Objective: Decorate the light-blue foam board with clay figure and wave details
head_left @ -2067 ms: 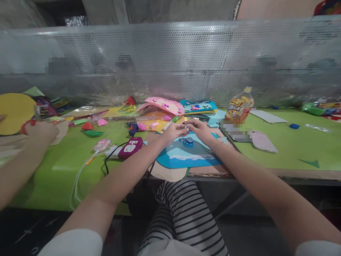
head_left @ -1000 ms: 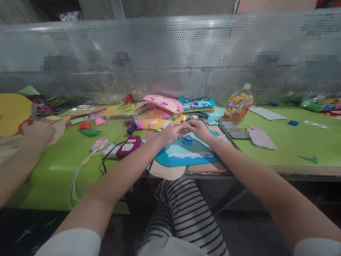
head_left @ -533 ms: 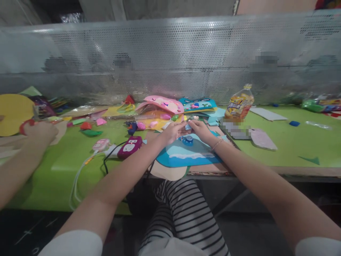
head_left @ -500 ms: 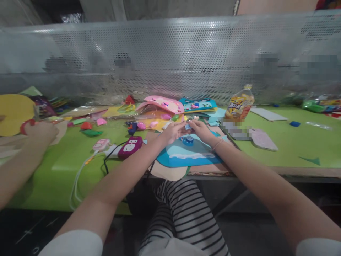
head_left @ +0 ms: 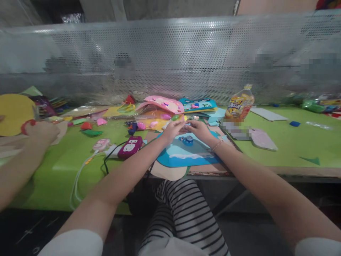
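My left hand and my right hand meet over the blue foam board, fingers pinched together on a small pale blue piece held between them. Just below the fingertips a small blue figure sits on the board, which has a white wave strip. The board lies on a tan sheet at the green table's front edge.
A magenta device with a black cord lies left of the board, a pink one beyond. Foam shapes and pink and blue boards crowd the back. A snack bag stands right. Another person's hand works at far left by a yellow disc.
My hands stay pinched together over the blue board, shifting only slightly. The person at the left keeps their hand near the yellow disc.
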Demonstrator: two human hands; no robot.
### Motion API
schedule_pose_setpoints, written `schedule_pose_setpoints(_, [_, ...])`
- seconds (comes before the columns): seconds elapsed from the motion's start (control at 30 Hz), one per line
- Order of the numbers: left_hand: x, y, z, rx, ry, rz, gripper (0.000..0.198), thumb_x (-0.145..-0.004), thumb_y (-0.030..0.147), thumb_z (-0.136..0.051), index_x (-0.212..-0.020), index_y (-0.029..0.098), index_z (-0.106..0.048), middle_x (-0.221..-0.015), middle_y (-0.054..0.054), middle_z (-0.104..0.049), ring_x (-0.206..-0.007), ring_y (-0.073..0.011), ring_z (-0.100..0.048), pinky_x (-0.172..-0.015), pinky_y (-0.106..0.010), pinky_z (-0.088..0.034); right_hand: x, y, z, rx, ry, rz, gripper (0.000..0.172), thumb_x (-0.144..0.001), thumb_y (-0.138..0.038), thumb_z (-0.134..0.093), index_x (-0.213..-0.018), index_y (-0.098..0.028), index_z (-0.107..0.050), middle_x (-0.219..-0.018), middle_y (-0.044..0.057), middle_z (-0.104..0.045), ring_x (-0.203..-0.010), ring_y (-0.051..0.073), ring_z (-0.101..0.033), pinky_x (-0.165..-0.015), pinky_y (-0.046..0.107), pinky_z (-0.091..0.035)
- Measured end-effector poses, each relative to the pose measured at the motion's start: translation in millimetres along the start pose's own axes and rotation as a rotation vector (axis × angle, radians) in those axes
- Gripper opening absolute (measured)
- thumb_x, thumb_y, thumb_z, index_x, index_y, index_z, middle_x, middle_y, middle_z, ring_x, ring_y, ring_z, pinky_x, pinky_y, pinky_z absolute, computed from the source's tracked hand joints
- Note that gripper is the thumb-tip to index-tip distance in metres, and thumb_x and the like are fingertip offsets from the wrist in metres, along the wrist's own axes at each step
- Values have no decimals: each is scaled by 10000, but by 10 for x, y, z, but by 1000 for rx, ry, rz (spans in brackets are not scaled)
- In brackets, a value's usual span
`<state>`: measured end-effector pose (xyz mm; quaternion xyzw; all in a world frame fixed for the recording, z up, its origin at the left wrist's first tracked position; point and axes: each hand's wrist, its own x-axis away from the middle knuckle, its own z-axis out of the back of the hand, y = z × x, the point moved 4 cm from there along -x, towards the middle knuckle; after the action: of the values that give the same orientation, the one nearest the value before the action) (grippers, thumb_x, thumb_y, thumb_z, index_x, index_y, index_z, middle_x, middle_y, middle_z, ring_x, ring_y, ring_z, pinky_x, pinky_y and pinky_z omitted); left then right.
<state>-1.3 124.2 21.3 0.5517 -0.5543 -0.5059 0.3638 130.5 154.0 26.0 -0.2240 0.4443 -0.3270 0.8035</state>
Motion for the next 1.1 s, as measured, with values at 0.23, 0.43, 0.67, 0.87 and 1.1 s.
schedule_pose_setpoints(0.23, [3,19,-8,-93,-53,-124,319,-606,183,-791,-893,103,-676,-804,-55,-711,-769,-167,-669,-839,-348,-514,-24,98,-14,-222,62,-77,377,-769,-473,-585,-1024,-197,-601,-648,-4,-605,-632,172,-591,-585,303,-502])
schedule_pose_setpoints(0.43, [-31,24,73,-156,30,-129,227,-672,280,-754,-828,128,-691,-714,-43,-704,-687,-169,-665,-753,-334,-535,17,-5,-45,-297,10,-46,358,-811,-539,-506,-875,-206,-620,-798,41,-633,-717,176,-599,-574,297,-535])
schedule_pose_setpoints(0.67, [-29,43,124,-146,139,-104,133,-705,262,-725,-752,145,-683,-652,-15,-684,-619,-145,-644,-697,-300,-530,14,-25,-42,-166,39,2,300,-739,-427,-618,-929,-197,-649,-662,-4,-591,-618,152,-567,-598,310,-522])
schedule_pose_setpoints(0.87, [-17,41,122,-116,187,-42,85,-768,207,-654,-716,139,-656,-635,-21,-678,-603,-137,-641,-661,-274,-521,-19,55,72,-227,214,-69,252,-758,-440,-588,-802,-192,-600,-642,6,-601,-615,162,-587,-616,317,-499])
schedule_pose_setpoints(1.1, [-8,54,79,-7,137,29,155,-792,245,-635,-702,120,-635,-638,-49,-677,-613,-148,-650,-665,-274,-514,2,-30,101,-229,213,-43,292,-733,-486,-618,-785,-199,-603,-675,11,-587,-643,155,-545,-613,300,-470])
